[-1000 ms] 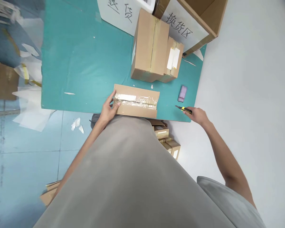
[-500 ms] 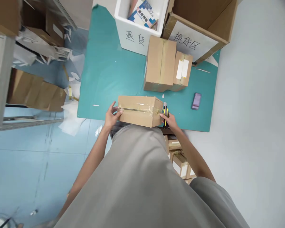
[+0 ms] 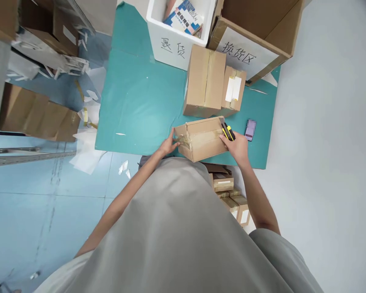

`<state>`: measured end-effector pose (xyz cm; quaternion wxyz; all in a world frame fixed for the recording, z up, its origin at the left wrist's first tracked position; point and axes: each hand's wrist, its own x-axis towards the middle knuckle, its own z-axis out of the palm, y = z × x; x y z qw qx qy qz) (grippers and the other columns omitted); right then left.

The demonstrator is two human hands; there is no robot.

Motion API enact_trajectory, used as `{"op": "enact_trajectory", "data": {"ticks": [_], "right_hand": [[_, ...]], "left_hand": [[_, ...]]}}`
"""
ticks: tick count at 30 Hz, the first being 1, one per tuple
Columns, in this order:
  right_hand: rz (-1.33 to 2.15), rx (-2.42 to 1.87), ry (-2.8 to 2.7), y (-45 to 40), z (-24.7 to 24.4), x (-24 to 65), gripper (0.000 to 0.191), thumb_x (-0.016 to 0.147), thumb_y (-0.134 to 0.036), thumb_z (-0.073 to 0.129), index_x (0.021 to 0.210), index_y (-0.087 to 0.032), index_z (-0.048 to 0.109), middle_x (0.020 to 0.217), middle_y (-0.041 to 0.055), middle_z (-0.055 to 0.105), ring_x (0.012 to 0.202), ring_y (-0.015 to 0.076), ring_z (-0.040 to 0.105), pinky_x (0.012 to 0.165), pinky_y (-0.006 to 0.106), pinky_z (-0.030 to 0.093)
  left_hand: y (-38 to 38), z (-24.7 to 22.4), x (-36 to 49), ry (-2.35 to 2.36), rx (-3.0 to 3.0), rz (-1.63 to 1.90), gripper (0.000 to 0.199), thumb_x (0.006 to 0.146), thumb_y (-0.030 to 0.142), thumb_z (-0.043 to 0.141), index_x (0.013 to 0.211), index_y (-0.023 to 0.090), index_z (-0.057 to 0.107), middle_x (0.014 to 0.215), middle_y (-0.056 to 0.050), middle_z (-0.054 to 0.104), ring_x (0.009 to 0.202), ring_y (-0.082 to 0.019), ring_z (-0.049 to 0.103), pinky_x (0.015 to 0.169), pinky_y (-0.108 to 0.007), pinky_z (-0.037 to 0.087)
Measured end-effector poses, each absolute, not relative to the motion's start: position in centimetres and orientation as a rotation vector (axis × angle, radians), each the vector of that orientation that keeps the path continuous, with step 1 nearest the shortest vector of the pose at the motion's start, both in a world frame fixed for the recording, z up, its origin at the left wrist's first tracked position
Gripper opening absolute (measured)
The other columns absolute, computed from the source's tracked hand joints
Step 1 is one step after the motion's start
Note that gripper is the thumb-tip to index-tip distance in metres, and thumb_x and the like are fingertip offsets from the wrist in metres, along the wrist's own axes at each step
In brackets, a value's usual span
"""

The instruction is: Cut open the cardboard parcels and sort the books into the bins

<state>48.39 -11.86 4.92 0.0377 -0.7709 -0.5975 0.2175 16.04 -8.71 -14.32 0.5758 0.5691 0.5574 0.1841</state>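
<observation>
A taped cardboard box point(image 3: 203, 139) is tilted at the near edge of the green table, close to my body. My left hand point(image 3: 170, 144) grips its left end, thumb and fingers at the corner. At the box's right end is my right hand point(image 3: 237, 145), its fingers wrapped round a black and yellow utility knife point(image 3: 228, 131) and touching the box. The knife's blade end points up and left, over the box's upper right corner.
Two closed boxes point(image 3: 205, 81) point(image 3: 232, 90) stand on the green table point(image 3: 134, 97) beyond my hands. Behind them are a white bin point(image 3: 171, 47) with books and a large open carton point(image 3: 259, 44). A phone point(image 3: 250, 130) lies at the right; shelving stands left.
The box has turned and shifted right, and its taped end now faces left. My left hand has moved right with it. My right hand has moved up and right, still with the knife.
</observation>
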Motion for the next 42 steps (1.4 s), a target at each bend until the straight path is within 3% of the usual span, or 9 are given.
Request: {"op": "enact_trajectory", "data": {"ticks": [2,5,8,13,18,21,27,33,42], "right_hand": [[0.635,-2.368,-1.832,-11.7,4.7,47.6,0.046,0.102,-0.057,0.054,0.111,-0.018,0.076,0.096,0.0134,0.081,0.088,0.0299,0.075,0.078,0.035,0.054],[0.563,-2.387,-1.801,-11.9,4.2,46.0,0.044,0.104,-0.054,0.051,0.112,-0.018,0.075,0.109,0.0164,0.080,0.099,0.0327,0.073,0.085,0.038,0.053],[0.476,-2.370,-1.790,-12.2,4.3,45.3,0.043,0.104,-0.053,0.051,0.115,-0.017,0.072,0.122,0.0191,0.074,0.109,0.0336,0.069,0.093,0.041,0.051],[0.510,-2.335,-1.738,-13.8,6.2,45.1,0.047,0.106,-0.054,0.042,0.120,-0.017,0.068,0.115,0.0179,0.074,0.105,0.0322,0.068,0.094,0.042,0.051],[0.934,-2.200,-1.879,-16.5,8.3,41.8,0.057,0.111,-0.046,0.029,0.161,-0.022,0.042,0.118,0.0123,0.078,0.091,0.0279,0.075,0.084,0.039,0.057],[1.084,-2.113,-2.009,-17.1,8.3,38.9,0.064,0.110,-0.043,0.031,0.171,-0.023,0.027,0.121,0.0110,0.079,0.092,0.0275,0.077,0.087,0.038,0.058],[1.010,-2.095,-2.174,-16.1,7.3,36.0,0.066,0.108,-0.032,0.031,0.173,-0.023,0.024,0.127,0.0098,0.079,0.102,0.0288,0.077,0.093,0.038,0.057],[0.957,-2.148,-2.169,-15.9,7.1,34.9,0.064,0.109,-0.034,0.030,0.172,-0.022,0.029,0.124,0.0090,0.080,0.097,0.0297,0.076,0.087,0.036,0.056],[0.924,-2.255,-2.144,-16.1,7.8,33.2,0.064,0.110,-0.035,0.029,0.172,-0.024,0.028,0.126,0.0102,0.079,0.100,0.0308,0.076,0.093,0.040,0.056]], "left_hand": [[-8.1,-12.9,16.7,1.314,1.374,0.519,0.112,0.075,0.043,0.083,0.168,0.010,0.031,0.142,-0.026,0.066,0.127,-0.039,0.067,0.106,-0.055,0.055],[-6.9,-9.0,16.6,1.255,1.405,0.783,0.071,0.088,0.038,0.069,0.155,0.018,0.055,0.154,-0.018,0.060,0.139,-0.033,0.060,0.108,-0.048,0.055],[-5.4,-4.2,16.7,1.170,1.425,0.947,0.043,0.100,0.033,0.055,0.139,0.023,0.068,0.143,-0.009,0.069,0.137,-0.026,0.061,0.114,-0.044,0.051],[-3.6,-1.2,17.9,1.168,1.503,0.897,0.027,0.091,0.027,0.072,0.117,0.022,0.077,0.120,-0.007,0.076,0.113,-0.024,0.071,0.102,-0.043,0.059],[-2.8,-3.0,18.1,1.174,1.514,0.894,0.032,0.083,0.015,0.074,0.115,0.021,0.077,0.115,-0.006,0.075,0.104,-0.022,0.072,0.096,-0.042,0.061],[-2.6,-3.2,17.7,1.164,1.526,0.879,0.037,0.083,0.014,0.075,0.119,0.020,0.076,0.119,-0.008,0.074,0.102,-0.022,0.072,0.094,-0.042,0.061],[-2.5,-3.2,17.2,1.123,1.513,0.854,0.037,0.084,0.018,0.077,0.121,0.020,0.076,0.120,-0.008,0.074,0.106,-0.024,0.071,0.100,-0.046,0.060],[-2.5,-3.7,17.2,1.111,1.471,0.873,0.037,0.083,0.019,0.079,0.120,0.020,0.076,0.118,-0.008,0.074,0.108,-0.025,0.071,0.103,-0.049,0.059],[-2.5,-4.1,17.5,1.131,1.474,0.881,0.037,0.082,0.022,0.079,0.119,0.020,0.076,0.117,-0.008,0.074,0.106,-0.024,0.070,0.101,-0.047,0.060]]}}
